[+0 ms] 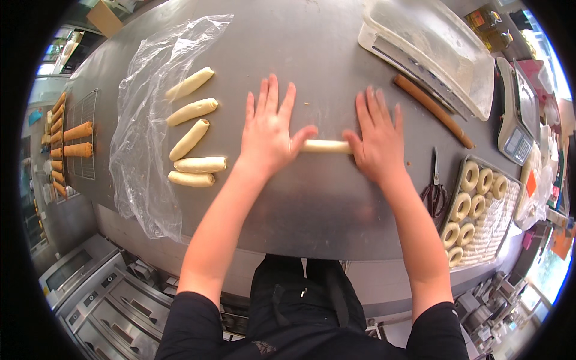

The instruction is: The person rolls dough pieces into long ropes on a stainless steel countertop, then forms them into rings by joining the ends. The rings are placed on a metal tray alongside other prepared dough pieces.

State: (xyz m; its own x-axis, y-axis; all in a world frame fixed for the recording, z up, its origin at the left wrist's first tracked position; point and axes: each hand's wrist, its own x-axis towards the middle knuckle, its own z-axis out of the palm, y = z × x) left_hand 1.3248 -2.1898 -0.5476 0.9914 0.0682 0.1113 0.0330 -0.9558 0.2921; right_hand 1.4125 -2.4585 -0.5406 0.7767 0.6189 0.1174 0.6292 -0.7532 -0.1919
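Note:
A pale dough rope (326, 146) lies crosswise on the steel worktop (315, 202), and its ends run under my two palms. My left hand (272, 128) presses flat on its left end with fingers spread. Over the right end lies my right hand (378, 135), also flat, fingers apart and slightly blurred. How far the dough reaches beneath the hands is hidden. Left of my left hand are several rolled dough pieces, among them an upper one (192, 83) and a lower one (191, 178). Crumpled clear plastic sheeting (144, 130) touches or covers the far ends of some.
To the right lie a wooden rolling pin (434, 111), scissors (435, 180) and a tray (450, 216) of dough rings (462, 207). Beyond stand a clear plastic tub (441, 49) and a digital scale (517, 144). Browned rolls (78, 150) rest on a wire rack (83, 108) at far left.

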